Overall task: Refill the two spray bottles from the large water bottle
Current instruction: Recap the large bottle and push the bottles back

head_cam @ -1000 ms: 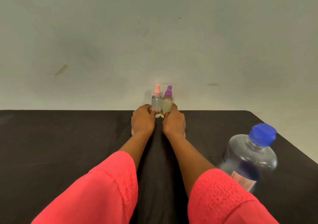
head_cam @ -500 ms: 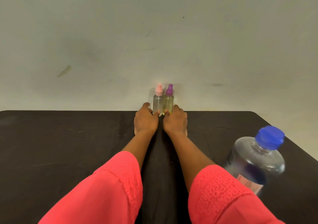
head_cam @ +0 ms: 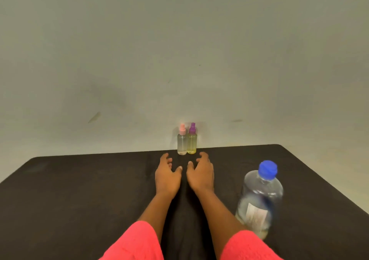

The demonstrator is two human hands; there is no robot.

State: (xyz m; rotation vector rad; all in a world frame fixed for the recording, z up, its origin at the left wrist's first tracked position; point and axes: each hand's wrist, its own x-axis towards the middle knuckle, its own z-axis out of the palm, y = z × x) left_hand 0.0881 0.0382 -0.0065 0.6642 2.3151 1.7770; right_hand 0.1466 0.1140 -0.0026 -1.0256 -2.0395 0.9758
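Black tabletop (head_cam: 79,190) under my hands. Large water bottle (head_cam: 259,199), blue cap on, upright, right of my right hand (head_cam: 200,175). Pink-topped spray bottle (head_cam: 182,143) and purple-topped spray bottle (head_cam: 192,142) touching, just beyond fingertips. Left hand (head_cam: 166,177) too: both grips open, empty.

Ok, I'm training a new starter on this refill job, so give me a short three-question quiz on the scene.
1. True or false: the left hand holds a spray bottle.
2. Which cap colour is on the left spray bottle: A pink, B purple, C blue?
3. Fill in: the water bottle stands to the ____ of the right hand.

Key: 1 false; 2 A; 3 right.
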